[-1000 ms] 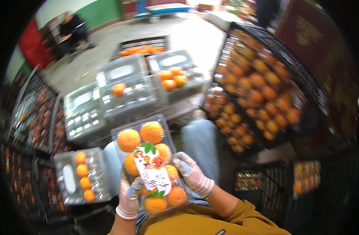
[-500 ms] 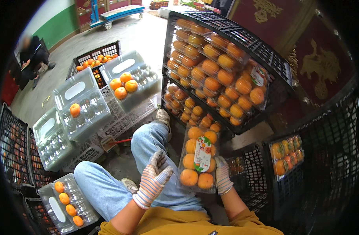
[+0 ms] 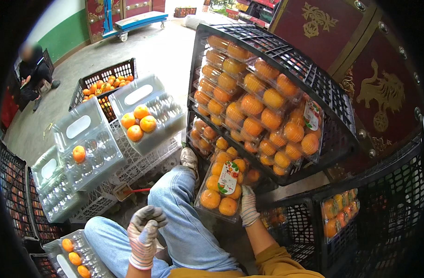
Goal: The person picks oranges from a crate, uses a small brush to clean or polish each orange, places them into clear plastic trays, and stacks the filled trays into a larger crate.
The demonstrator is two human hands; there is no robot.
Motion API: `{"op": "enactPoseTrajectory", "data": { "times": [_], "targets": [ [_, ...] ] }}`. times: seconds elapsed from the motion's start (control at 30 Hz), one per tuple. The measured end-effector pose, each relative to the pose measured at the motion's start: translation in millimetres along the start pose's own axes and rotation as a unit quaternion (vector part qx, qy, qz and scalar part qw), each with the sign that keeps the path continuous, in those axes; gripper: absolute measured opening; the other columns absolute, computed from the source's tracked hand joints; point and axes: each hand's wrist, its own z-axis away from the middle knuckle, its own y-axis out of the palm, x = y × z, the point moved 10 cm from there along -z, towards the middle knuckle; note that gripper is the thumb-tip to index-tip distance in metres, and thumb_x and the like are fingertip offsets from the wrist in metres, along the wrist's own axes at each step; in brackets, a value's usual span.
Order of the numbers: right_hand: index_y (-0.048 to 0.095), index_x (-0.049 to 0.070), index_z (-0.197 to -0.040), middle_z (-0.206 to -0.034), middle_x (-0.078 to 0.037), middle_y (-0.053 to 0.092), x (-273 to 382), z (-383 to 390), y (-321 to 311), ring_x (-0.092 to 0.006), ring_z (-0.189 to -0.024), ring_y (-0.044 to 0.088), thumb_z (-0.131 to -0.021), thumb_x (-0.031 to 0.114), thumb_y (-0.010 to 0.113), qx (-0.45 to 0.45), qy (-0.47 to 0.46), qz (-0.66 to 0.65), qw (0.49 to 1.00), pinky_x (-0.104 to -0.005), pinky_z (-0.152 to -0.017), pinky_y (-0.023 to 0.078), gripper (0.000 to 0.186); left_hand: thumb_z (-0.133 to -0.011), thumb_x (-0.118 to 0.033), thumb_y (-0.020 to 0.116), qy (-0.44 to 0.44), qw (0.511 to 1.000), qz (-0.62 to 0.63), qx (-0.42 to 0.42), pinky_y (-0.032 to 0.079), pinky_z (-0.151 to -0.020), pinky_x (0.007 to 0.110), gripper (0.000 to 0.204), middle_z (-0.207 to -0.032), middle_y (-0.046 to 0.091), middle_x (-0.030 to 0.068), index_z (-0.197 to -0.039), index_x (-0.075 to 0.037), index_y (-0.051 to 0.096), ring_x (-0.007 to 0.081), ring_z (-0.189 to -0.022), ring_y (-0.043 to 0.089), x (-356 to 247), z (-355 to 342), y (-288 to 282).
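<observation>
My right hand (image 3: 248, 206), in a white knit glove, grips the near edge of a clear plastic pack of oranges (image 3: 223, 187) with a label on its lid. The pack is held low at the front of a black crate (image 3: 334, 120) that is tipped on its side and stacked with more such packs. My left hand (image 3: 144, 231), also gloved, hovers free above my left knee, fingers loosely curled, holding nothing. My legs in blue jeans stretch out between the two hands.
Open clear trays (image 3: 147, 113) with a few oranges lie on white crates at the left. A black crate of loose oranges (image 3: 98, 85) stands behind them. Another tray with oranges (image 3: 75, 259) is at the lower left. Black crates (image 3: 341, 217) line the right. A person (image 3: 31, 74) sits far left.
The pack of oranges went from my lap, held in both hands, over to the right toward the tipped crate. My left hand let go and drew back; my view turned right.
</observation>
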Motion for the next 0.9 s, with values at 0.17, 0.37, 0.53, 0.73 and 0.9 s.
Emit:
{"op": "enactPoseTrajectory", "data": {
  "times": [0.17, 0.37, 0.53, 0.73, 0.9],
  "targets": [
    [0.057, 0.005, -0.093, -0.089, -0.005, 0.062, -2, 3, -8, -0.0164, -0.076, 0.061, -0.091, 0.015, 0.038, 0.002, -0.010, 0.008, 1.000, -0.0295, -0.073, 0.051, 0.022, -0.076, -0.015, 0.066, -0.037, 0.998, 0.004, 0.054, 0.051, -0.074, 0.035, 0.037, -0.096, 0.061, 0.0145, -0.107, -0.001, 0.052, 0.0229, -0.084, 0.062, 14, -1, 19],
    [0.056, 0.003, -0.097, -0.096, -0.007, 0.059, -2, -7, -11, -0.0159, -0.084, 0.058, -0.091, 0.015, 0.038, 0.035, 0.105, -0.100, 0.989, -0.0273, -0.077, 0.047, 0.023, -0.075, -0.013, 0.064, -0.041, 0.999, 0.007, 0.011, 0.051, -0.074, 0.036, 0.039, -0.094, 0.061, 0.0156, -0.108, 0.002, 0.050, 0.0241, -0.082, 0.062, 11, 2, 3],
    [0.055, -0.002, -0.094, -0.097, -0.008, 0.056, 73, 31, -22, -0.0142, -0.088, 0.052, -0.089, 0.014, 0.042, 0.109, 0.311, -0.410, 0.850, -0.0255, -0.078, 0.042, 0.021, -0.073, -0.014, 0.066, -0.039, 0.999, 0.003, 0.026, 0.052, -0.073, 0.034, 0.041, -0.095, 0.061, 0.0134, -0.108, -0.001, 0.050, 0.0226, -0.081, 0.062, 18, 5, -1],
    [0.056, 0.000, -0.092, -0.087, -0.004, 0.059, 140, 55, -110, -0.0109, -0.084, 0.053, -0.084, 0.015, 0.053, 0.079, 0.157, -0.347, 0.921, -0.0246, -0.074, 0.044, 0.017, -0.058, -0.023, 0.082, 0.009, 0.935, -0.143, 0.323, 0.037, -0.094, 0.040, 0.094, -0.139, 0.020, 0.0154, -0.133, -0.005, 0.028, 0.0262, -0.122, 0.035, 16, 38, 109],
    [0.052, 0.002, -0.093, -0.091, -0.007, 0.058, 203, 22, -176, -0.0141, -0.083, 0.059, -0.091, 0.024, 0.039, -0.051, 0.100, -0.406, 0.907, -0.0286, -0.071, 0.049, 0.026, -0.066, -0.024, 0.074, 0.230, 0.821, -0.319, 0.414, 0.033, -0.097, 0.044, 0.074, -0.129, 0.032, 0.0291, -0.127, -0.003, 0.037, 0.0403, -0.120, 0.035, -27, 52, 210]
  ]
}}
